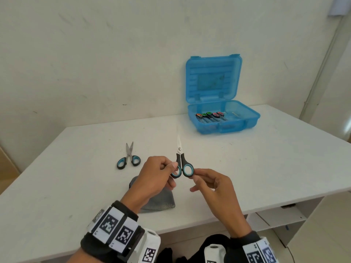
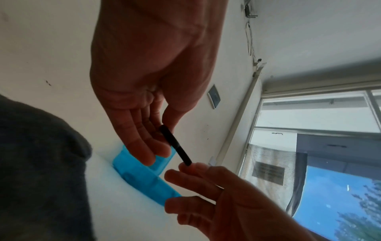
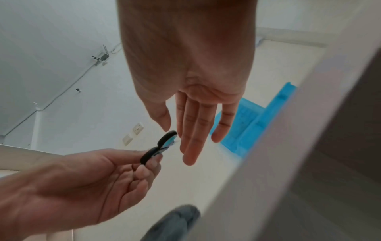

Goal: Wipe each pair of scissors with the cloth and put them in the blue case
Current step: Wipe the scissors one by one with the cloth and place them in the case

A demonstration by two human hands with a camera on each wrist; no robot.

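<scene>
A pair of black scissors with teal-lined rings [image 1: 182, 164] is held above the table, blades closed and pointing away from me. My left hand [image 1: 173, 168] pinches the left ring between thumb and fingers; the left wrist view shows the black handle [image 2: 175, 145] edge-on. My right hand [image 1: 197, 177] is loosely open, its fingertips [image 3: 189, 146] just touching the right ring [image 3: 167, 138]. A grey cloth [image 1: 161, 202] lies on the table under my left hand. The blue case [image 1: 228, 128] stands open at the back right with several scissors inside.
A second pair of black and teal scissors [image 1: 129, 158] lies flat to the left, blades slightly apart. The white table [image 1: 266, 168] meets the wall behind the case; its right edge drops off beyond the case. The case lid [image 1: 212, 78] stands upright.
</scene>
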